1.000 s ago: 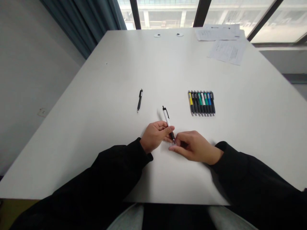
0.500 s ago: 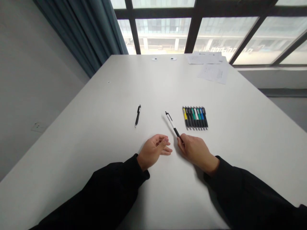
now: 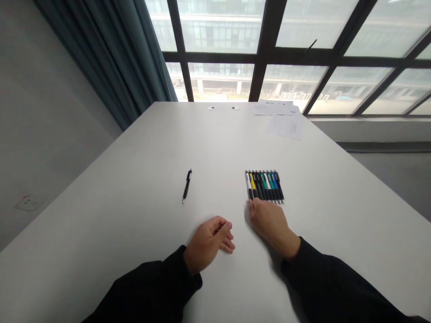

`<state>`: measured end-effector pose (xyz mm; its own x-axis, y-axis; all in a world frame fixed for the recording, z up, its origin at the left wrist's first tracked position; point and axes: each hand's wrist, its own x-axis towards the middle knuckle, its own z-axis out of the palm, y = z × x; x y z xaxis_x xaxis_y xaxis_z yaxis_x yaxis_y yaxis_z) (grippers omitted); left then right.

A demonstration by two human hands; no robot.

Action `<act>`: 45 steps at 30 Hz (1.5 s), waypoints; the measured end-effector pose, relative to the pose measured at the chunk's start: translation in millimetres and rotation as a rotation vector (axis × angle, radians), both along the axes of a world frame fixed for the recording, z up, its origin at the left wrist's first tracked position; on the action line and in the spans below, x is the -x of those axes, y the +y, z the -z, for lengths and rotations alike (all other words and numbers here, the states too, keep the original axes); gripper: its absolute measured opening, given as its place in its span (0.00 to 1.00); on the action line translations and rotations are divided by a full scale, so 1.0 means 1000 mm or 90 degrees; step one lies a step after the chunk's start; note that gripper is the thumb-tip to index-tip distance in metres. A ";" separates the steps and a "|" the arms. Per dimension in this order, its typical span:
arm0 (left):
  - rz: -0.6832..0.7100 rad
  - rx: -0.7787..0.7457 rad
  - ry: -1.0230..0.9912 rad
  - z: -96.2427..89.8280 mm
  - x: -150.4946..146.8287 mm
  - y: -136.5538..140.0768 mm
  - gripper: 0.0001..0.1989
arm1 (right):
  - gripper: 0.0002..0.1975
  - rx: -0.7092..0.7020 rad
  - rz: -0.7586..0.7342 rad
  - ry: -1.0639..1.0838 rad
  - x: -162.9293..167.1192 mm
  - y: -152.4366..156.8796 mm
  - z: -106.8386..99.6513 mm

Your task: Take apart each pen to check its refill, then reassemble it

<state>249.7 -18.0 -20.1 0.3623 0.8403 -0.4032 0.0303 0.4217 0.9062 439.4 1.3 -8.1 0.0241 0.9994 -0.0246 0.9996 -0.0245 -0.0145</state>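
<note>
My right hand (image 3: 269,220) is closed, its fingertips pinching the lower end of a white pen (image 3: 248,180) with a black grip. That pen lies at the left end of a tight row of pens, beside a yellow pen (image 3: 252,182). Black, green, white and blue pens (image 3: 271,185) fill the rest of the row, side by side and clips away from me. My left hand (image 3: 209,242) rests on the table with loosely bent fingers and nothing visible in it. Beyond it, a single black pen (image 3: 186,186) lies apart, slightly tilted.
The white table (image 3: 134,193) stretches to a window. Printed papers (image 3: 285,125) lie at its far right corner, and two small white oval pieces (image 3: 235,108) sit near the far edge. A blue curtain (image 3: 134,58) hangs at the left, by a wall with a socket (image 3: 28,202).
My right hand has carried the white pen rightward and turned it alongside the row's left end. My left hand stays nearly where it was. The view has tilted up.
</note>
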 end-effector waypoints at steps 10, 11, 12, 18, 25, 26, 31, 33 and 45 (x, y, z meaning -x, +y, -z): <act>0.009 -0.001 0.005 0.001 0.003 -0.001 0.26 | 0.22 0.005 0.014 0.003 -0.002 -0.001 0.002; 0.007 -0.001 0.006 0.001 0.003 -0.001 0.26 | 0.22 0.009 0.016 0.004 -0.002 -0.001 0.002; 0.007 -0.002 0.005 0.001 0.002 0.000 0.26 | 0.22 0.014 0.018 0.006 -0.002 -0.001 0.002; 0.019 -0.002 0.020 0.001 0.000 -0.003 0.23 | 0.25 0.007 0.019 0.013 -0.001 -0.002 0.001; -0.158 -0.548 0.467 0.005 0.047 0.043 0.10 | 0.25 -0.021 -0.014 0.018 -0.004 -0.007 0.004; -0.201 -0.610 0.539 0.006 0.058 0.055 0.09 | 0.25 -0.025 -0.021 0.023 -0.004 -0.008 0.005; -0.177 -0.632 0.725 0.015 0.092 0.092 0.18 | 0.24 -0.043 -0.059 0.047 -0.003 -0.011 0.009; -0.130 -0.627 0.721 0.017 0.092 0.092 0.14 | 0.24 -0.051 -0.084 0.067 -0.003 -0.013 0.010; 0.061 -0.560 0.261 0.000 0.051 0.042 0.09 | 0.14 -0.008 -0.075 0.873 -0.013 -0.014 0.017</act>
<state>199.0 24.3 -20.0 0.4170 0.8755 0.2442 0.4124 -0.4217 0.8075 452.7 -12.8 -25.0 -0.0958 0.9941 0.0500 0.1802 0.0667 -0.9814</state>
